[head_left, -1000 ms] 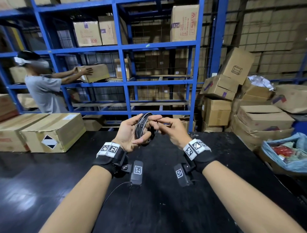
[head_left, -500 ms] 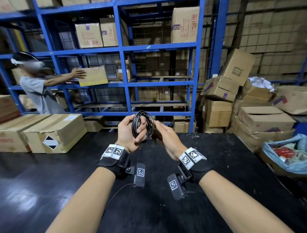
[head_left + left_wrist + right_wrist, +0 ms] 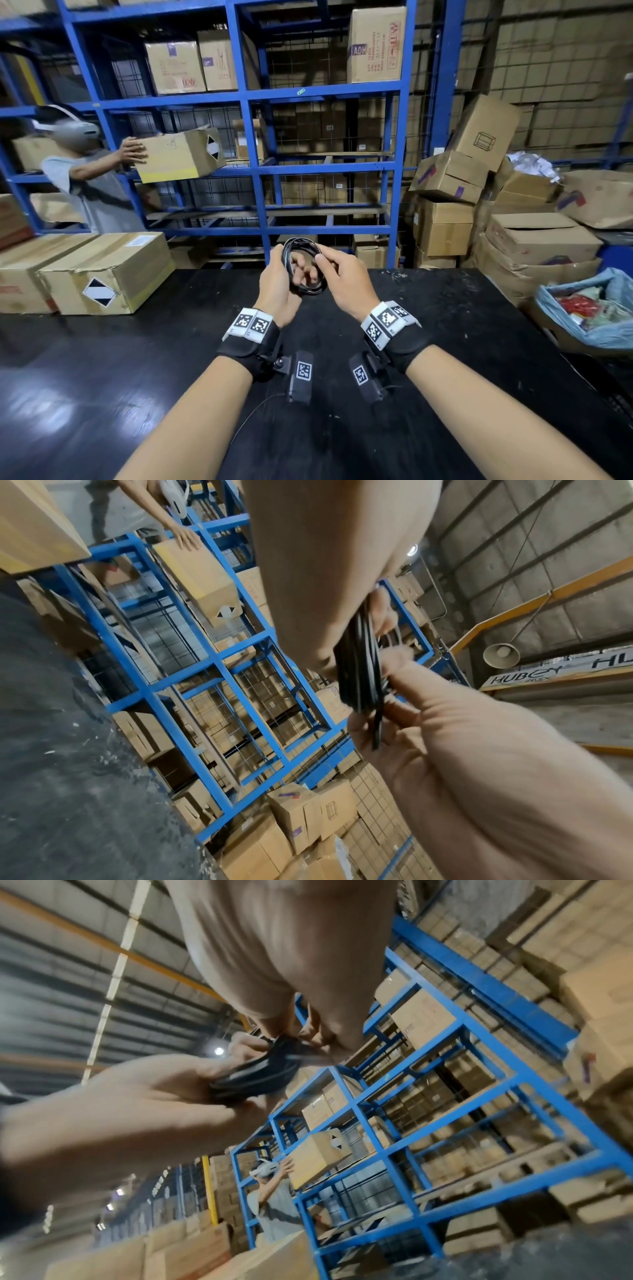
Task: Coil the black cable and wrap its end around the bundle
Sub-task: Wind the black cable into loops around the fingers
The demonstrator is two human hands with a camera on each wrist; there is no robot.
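The black cable (image 3: 298,246) is wound into a small round coil, held in the air above the black table's (image 3: 137,377) far half. My left hand (image 3: 279,279) grips the coil's left side, its fingers curled through the ring. My right hand (image 3: 337,274) pinches the coil's upper right rim between thumb and forefinger. In the left wrist view the coil's strands (image 3: 359,664) run edge-on between both hands, with a short cable end (image 3: 377,731) hanging below. In the right wrist view the coil (image 3: 257,1072) sits between the left hand's thumb and fingers.
Cardboard boxes (image 3: 102,270) lie on the table's far left. A blue steel rack (image 3: 257,164) with boxes stands behind the table. Another person (image 3: 89,178) at the rack holds a carton. More stacked boxes (image 3: 479,212) and a blue bag (image 3: 589,308) stand to the right.
The coil has turned from edge-on to facing me as an open ring. My right hand has moved onto its upper right rim. The person at the rack has lifted a carton off the shelf.
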